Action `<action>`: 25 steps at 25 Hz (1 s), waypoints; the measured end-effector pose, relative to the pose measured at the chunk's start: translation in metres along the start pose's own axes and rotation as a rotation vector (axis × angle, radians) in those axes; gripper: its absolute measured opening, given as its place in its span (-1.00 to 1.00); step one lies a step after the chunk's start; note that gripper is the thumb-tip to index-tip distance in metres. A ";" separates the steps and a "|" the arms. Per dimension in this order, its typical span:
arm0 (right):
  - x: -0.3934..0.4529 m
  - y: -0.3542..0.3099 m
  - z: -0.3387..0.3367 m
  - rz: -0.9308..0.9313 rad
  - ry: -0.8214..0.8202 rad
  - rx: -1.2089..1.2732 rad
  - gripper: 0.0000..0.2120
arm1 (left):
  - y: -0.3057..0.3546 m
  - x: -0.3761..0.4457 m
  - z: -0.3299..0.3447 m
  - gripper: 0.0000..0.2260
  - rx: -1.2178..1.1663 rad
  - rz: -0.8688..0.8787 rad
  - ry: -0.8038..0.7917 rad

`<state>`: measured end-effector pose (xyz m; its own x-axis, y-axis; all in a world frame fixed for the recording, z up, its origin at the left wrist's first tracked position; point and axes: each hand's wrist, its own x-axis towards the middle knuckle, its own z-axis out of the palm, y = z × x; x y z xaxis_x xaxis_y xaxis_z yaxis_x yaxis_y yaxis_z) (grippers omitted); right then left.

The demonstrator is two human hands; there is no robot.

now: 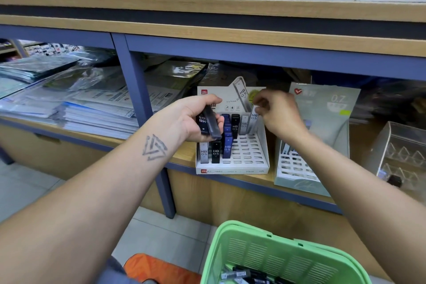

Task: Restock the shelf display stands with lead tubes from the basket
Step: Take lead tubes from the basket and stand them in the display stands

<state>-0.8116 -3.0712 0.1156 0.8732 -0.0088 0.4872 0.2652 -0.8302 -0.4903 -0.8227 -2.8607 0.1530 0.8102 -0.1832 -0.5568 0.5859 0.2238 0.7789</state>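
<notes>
Green basket point(285, 258) sits lowest and closest, below both forearms, with several dark lead tubes point(244, 275) lying in its bottom. Up from there, the left hand point(196, 117) is curled round a small bundle of dark tubes point(207, 123), one printed "HB 0.5", held just over the left rear of the white display stand point(232, 145). The right hand point(276, 113) is at the stand's back right corner, its fingers pinching the top of a pale grey tube point(253, 122) that stands upright in a rear slot.

Between the hands, blue tubes point(227, 138) and black ones fill the stand's left columns, with a grey one at the front left; the slots under the right hand's wrist side are bare. The stand rests on a wooden shelf point(182, 157). Beyond the right hand stands a second, pale green stand point(322, 122) marked 0.7, then a clear box point(401, 152). Out past the left hand lie stacks of plastic-wrapped paper point(92, 108).
</notes>
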 end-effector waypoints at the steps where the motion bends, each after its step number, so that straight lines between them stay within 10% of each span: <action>1: 0.000 0.003 0.007 -0.010 0.003 -0.002 -0.79 | 0.001 0.000 0.000 -0.86 -0.032 -0.005 -0.007; 18: -0.004 0.008 0.037 -0.026 -0.142 -0.258 -0.73 | -0.003 0.002 0.002 -0.86 0.009 0.030 -0.134; 23: -0.004 -0.019 0.012 0.367 -0.184 0.818 -0.86 | -0.009 0.001 0.006 -0.87 0.130 0.042 -0.152; 25: -0.004 -0.029 0.005 0.398 -0.244 0.824 -0.73 | -0.012 -0.001 0.010 -0.87 0.208 0.083 -0.169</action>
<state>-0.8210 -3.0446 0.1244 0.9984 -0.0120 0.0554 0.0533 -0.1355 -0.9893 -0.8305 -2.8725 0.1467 0.8308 -0.3330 -0.4460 0.4871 0.0471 0.8721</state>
